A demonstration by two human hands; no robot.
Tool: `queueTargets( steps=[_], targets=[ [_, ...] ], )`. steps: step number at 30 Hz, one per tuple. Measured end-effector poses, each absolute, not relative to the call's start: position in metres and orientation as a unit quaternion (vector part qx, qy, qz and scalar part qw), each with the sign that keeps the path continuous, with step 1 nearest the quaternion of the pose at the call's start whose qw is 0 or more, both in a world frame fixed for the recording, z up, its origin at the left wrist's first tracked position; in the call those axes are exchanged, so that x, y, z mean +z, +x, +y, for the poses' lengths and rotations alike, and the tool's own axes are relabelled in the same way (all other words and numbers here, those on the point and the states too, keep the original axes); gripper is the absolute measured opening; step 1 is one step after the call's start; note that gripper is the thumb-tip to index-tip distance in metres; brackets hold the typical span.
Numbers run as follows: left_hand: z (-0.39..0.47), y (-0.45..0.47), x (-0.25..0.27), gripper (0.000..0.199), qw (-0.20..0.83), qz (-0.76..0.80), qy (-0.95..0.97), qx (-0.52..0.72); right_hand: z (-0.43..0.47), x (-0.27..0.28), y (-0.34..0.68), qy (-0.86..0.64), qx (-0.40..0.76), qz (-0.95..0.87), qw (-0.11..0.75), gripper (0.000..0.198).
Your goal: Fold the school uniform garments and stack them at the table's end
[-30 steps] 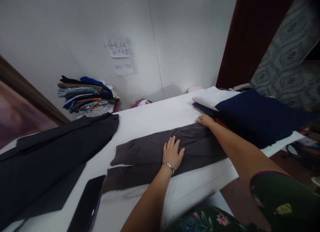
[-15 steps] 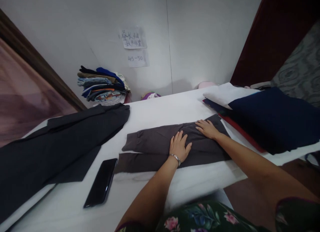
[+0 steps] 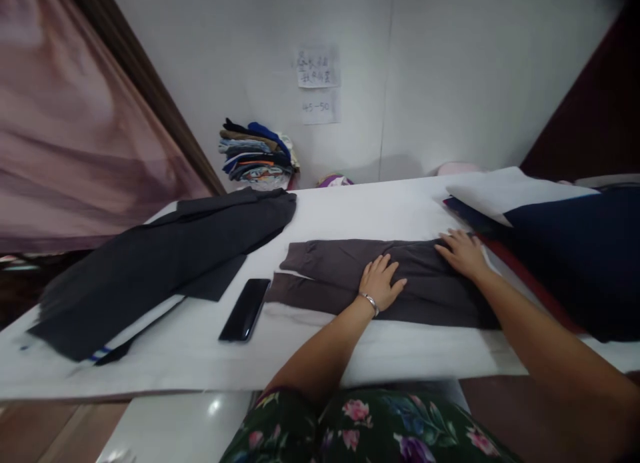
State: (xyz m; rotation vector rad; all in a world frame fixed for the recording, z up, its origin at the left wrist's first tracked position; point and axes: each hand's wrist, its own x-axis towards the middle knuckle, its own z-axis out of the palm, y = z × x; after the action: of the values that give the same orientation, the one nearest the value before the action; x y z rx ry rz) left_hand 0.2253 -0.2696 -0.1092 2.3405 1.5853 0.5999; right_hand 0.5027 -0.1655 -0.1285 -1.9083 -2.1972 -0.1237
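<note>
A dark grey-brown garment, long and flat like a pair of trousers (image 3: 335,290), lies across the white-covered table, its two leg-like ends pointing left. My left hand (image 3: 381,283), with a silver bracelet at the wrist, rests palm down on its middle, fingers spread. Farther right, my right hand (image 3: 463,253) lies flat near the garment's upper right end, fingers apart. Neither hand grips the cloth. Just off the left ends of the garment lies a black phone (image 3: 245,310).
Dark garments (image 3: 200,243) lie on the table's left side. Navy, white and red clothes (image 3: 560,250) are heaped at the right. Beyond the far edge stands a stack of folded clothes (image 3: 257,153). Paper notes (image 3: 319,80) hang on the wall; a pink curtain (image 3: 85,116) is at left.
The view has swung left, so everything sits farther right in it. My right hand has slid toward the garment's right end; my left hand stays flat on the middle.
</note>
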Motion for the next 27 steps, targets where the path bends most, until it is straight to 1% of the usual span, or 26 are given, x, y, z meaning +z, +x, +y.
queueTargets(
  steps=[2, 5, 9, 11, 15, 17, 20, 23, 25, 27],
  targets=[
    [-0.27, 0.226, -0.11, 0.054, 0.124, 0.541, 0.804, 0.211, -0.164, -0.137, 0.519, -0.689, -0.039, -0.717, 0.102, 0.058],
    [-0.27, 0.227, -0.112, 0.054, 0.121, 0.542, 0.803, 0.215, -0.161, -0.15, 0.532, -0.704, -0.015, -0.705, 0.085, 0.058],
    [-0.272, 0.228, -0.112, 0.056, 0.116, 0.543, 0.803, 0.22, -0.159, -0.156, 0.534, -0.702, -0.001, -0.705, 0.098, 0.057],
    [-0.274, 0.228, -0.113, 0.055, 0.115, 0.542, 0.802, 0.221, -0.157, -0.152, 0.536, -0.699, 0.035, -0.702, 0.129, 0.056],
    [-0.273, 0.227, -0.112, 0.052, 0.122, 0.55, 0.796, 0.223, -0.157, -0.143, 0.55, -0.714, 0.093, -0.646, 0.254, 0.053],
    [-0.266, 0.226, -0.107, 0.047, 0.134, 0.559, 0.786, 0.228, -0.161, -0.139, 0.556, -0.744, 0.106, -0.598, 0.279, 0.053],
    [-0.248, 0.228, -0.096, 0.042, 0.16, 0.583, 0.759, 0.242, -0.169, -0.136, 0.557, -0.767, 0.125, -0.578, 0.25, 0.057],
    [-0.226, 0.234, -0.085, 0.046, 0.163, 0.607, 0.736, 0.252, -0.17, -0.134, 0.552, -0.762, 0.102, -0.609, 0.194, 0.059],
    [-0.215, 0.239, -0.081, 0.05, 0.168, 0.628, 0.724, 0.229, -0.17, -0.134, 0.55, -0.762, 0.086, -0.615, 0.183, 0.058],
    [-0.209, 0.241, -0.079, 0.048, 0.177, 0.649, 0.714, 0.196, -0.169, -0.135, 0.55, -0.76, 0.072, -0.621, 0.178, 0.057]
  ],
)
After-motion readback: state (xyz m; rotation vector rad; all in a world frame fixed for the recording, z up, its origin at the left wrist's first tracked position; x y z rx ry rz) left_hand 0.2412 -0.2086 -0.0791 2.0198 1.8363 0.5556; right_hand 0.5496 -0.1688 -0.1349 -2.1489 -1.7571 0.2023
